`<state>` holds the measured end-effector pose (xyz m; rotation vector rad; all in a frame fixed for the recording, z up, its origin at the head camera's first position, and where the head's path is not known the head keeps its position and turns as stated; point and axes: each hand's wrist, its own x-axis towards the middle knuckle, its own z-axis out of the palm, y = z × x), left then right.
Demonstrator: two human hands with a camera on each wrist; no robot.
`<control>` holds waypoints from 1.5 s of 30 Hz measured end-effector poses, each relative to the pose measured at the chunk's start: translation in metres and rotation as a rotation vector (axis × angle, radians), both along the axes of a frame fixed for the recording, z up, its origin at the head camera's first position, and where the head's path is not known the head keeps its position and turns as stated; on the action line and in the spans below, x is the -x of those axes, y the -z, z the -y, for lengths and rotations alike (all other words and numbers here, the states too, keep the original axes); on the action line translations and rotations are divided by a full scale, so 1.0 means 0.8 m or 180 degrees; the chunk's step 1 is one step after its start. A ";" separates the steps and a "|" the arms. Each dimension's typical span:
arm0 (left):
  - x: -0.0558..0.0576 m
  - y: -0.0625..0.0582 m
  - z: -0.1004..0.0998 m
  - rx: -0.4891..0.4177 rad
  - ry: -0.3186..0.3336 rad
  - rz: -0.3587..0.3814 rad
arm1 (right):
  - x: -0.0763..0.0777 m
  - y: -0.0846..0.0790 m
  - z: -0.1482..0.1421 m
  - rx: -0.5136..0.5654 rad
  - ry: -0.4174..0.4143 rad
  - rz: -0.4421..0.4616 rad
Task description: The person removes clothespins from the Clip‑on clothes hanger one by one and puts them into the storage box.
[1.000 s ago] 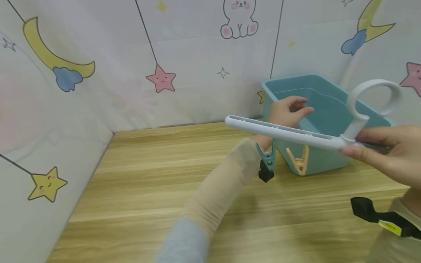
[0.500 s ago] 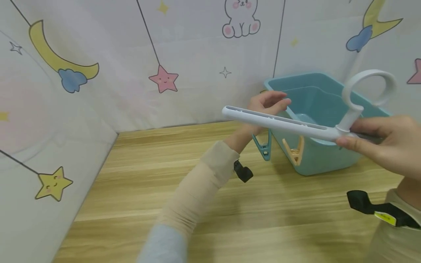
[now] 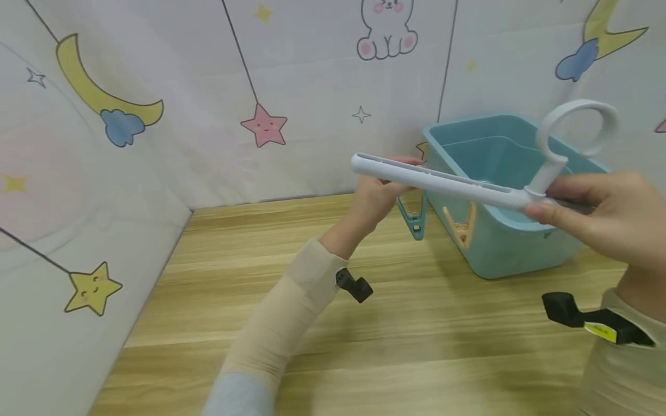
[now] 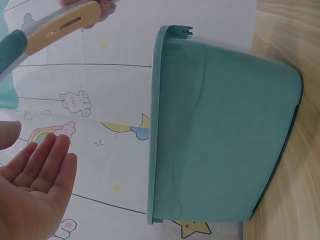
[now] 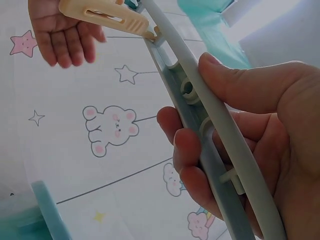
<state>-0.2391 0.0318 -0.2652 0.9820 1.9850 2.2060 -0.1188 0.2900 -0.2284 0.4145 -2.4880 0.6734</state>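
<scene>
My right hand [image 3: 614,214] grips a white clip hanger [image 3: 437,182] by its bar, just beside the ring-shaped hook [image 3: 577,124]. Two clothespins dangle from the bar: a teal clothespin [image 3: 414,222] nearer the far left end and a peach clothespin [image 3: 462,228] closer to the middle. In the right wrist view, thumb and curled fingers [image 5: 187,150] clasp the slotted bar from both sides. My left hand [image 3: 376,193] is behind the bar's left end, partly covered by it. The left wrist view shows this hand [image 4: 37,190] with fingers extended and nothing held, below the clothespins.
A teal plastic bin [image 3: 525,254] stands on the wooden table [image 3: 416,335] behind and below the hanger. A white backdrop [image 3: 312,58] with printed stars and moons closes off the back and left. Black wrist cameras [image 3: 354,284] are strapped to both sleeves.
My left hand has drawn left, from over the bin's near side to behind the hanger's left end. The hanger, held in my right hand, sits slightly higher in view.
</scene>
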 end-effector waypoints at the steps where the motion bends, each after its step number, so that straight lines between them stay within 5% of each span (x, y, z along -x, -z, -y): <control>1: -0.001 0.002 0.004 -0.0092 0.0047 0.0019 | 0.001 0.000 0.001 0.0009 0.0028 0.0034; 16: -0.014 0.034 0.049 -0.0408 0.0486 0.0500 | 0.030 0.011 0.008 0.0209 0.0066 0.0687; 32: -0.022 0.064 0.055 -0.0434 0.1086 0.0762 | 0.045 0.032 0.022 0.0127 -0.0155 0.0645; 45: -0.021 0.075 0.053 -0.0458 0.1456 0.0904 | 0.045 0.042 0.025 -0.0048 -0.0337 0.0612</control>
